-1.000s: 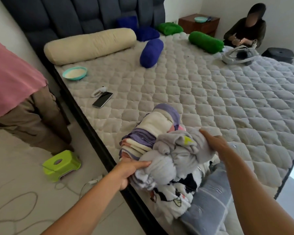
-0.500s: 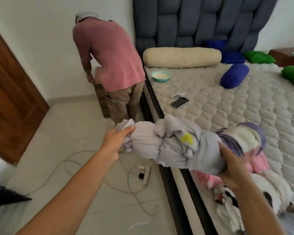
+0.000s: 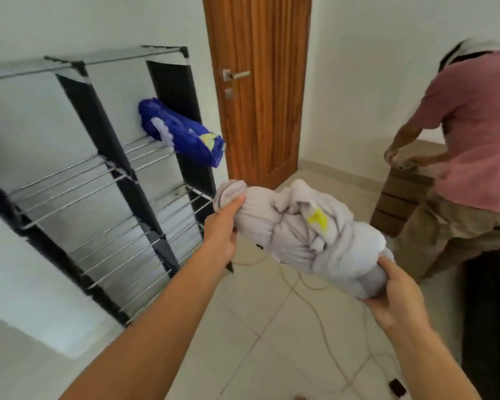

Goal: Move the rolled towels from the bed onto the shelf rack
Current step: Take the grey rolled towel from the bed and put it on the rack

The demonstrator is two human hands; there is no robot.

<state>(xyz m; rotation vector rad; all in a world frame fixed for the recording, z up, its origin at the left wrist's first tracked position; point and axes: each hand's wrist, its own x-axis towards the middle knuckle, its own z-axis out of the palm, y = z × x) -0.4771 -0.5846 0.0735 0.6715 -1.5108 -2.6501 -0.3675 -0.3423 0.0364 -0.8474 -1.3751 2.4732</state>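
Shelf rack (image 3: 104, 180), black frame with wire tiers, left of frame against white wall; blue rolled towel (image 3: 182, 134) on an upper tier at its right end. Wooden door (image 3: 257, 88) top centre. Person in pink shirt (image 3: 471, 134) bent over at right edge. Cables on tiled floor (image 3: 272, 327). Grey rolled towel (image 3: 309, 241) mid-frame, in the air, near rack's right end. Left hand (image 3: 223, 226) pinches its upper end; right hand (image 3: 396, 295) grips the lower end.
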